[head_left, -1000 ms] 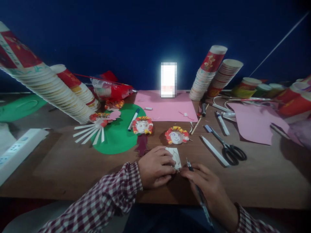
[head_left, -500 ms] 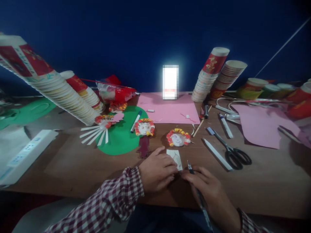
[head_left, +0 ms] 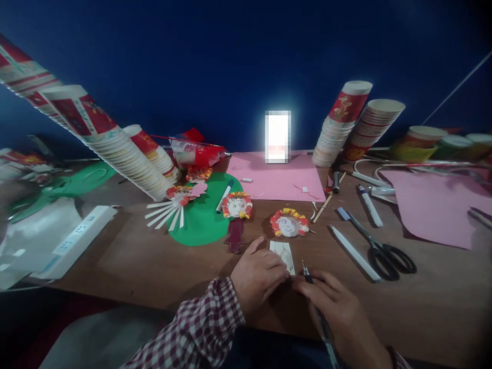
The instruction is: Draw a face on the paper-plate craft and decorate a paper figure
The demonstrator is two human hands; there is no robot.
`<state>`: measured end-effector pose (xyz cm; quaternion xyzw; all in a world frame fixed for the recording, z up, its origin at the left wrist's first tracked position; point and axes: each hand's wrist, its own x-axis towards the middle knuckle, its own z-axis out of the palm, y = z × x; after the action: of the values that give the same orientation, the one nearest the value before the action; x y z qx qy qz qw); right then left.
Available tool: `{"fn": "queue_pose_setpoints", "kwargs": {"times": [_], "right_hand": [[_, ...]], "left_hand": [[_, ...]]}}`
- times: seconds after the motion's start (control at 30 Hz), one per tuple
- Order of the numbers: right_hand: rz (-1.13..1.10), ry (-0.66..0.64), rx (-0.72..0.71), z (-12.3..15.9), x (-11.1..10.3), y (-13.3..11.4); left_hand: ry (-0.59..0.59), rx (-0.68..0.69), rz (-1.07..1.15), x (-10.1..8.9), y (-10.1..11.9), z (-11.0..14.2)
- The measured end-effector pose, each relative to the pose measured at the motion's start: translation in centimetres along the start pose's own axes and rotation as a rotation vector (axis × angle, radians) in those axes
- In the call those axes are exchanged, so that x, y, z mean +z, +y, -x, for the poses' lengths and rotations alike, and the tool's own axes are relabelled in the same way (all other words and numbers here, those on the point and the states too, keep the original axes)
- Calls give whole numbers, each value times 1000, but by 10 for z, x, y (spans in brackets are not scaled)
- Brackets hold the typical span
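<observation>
A small white paper piece (head_left: 282,254) with thin drawn lines lies on the table in front of me. My left hand (head_left: 259,277) rests across its lower left edge, thumb apart and fingers laid out; the fingertips hide part of the paper. In my right hand (head_left: 338,300) is a slim pen (head_left: 320,312), its tip pointing up and away, just right of the paper and apart from it. Beyond the paper sits a paper lion-like face (head_left: 289,225) with a red and yellow frill. A similar face (head_left: 237,206) lies to the left, above a maroon cutout (head_left: 235,236).
Black-handled scissors (head_left: 388,260) and a white paper strip (head_left: 354,253) lie right. Leaning paper cup stacks (head_left: 123,148) rise left, others (head_left: 340,123) back right. Green paper (head_left: 196,233), pink sheets (head_left: 269,177), markers (head_left: 371,205) and a power strip (head_left: 77,241) also lie about.
The whole view has swung left, so things appear farther right and more shows at the left edge. My hands keep nearly the same pose around the paper.
</observation>
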<state>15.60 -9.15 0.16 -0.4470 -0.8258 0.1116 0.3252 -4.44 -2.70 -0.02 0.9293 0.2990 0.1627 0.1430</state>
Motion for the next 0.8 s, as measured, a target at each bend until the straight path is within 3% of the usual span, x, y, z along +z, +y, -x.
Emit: {"fn": "queue_pose_setpoints", "kwargs": {"times": [0.2, 0.53, 0.67, 0.8], "right_hand": [[42, 1, -28, -3, -3, -2], [-14, -61, -29, -3, -10, 12], [-79, 3, 54, -23, -22, 10], [-111, -107, 239, -56, -21, 9]], "left_hand": [[95, -21, 28, 4, 3, 2], [103, 21, -14, 7, 3, 0], [49, -76, -13, 6, 6, -2], [-19, -15, -41, 3, 6, -1]]}}
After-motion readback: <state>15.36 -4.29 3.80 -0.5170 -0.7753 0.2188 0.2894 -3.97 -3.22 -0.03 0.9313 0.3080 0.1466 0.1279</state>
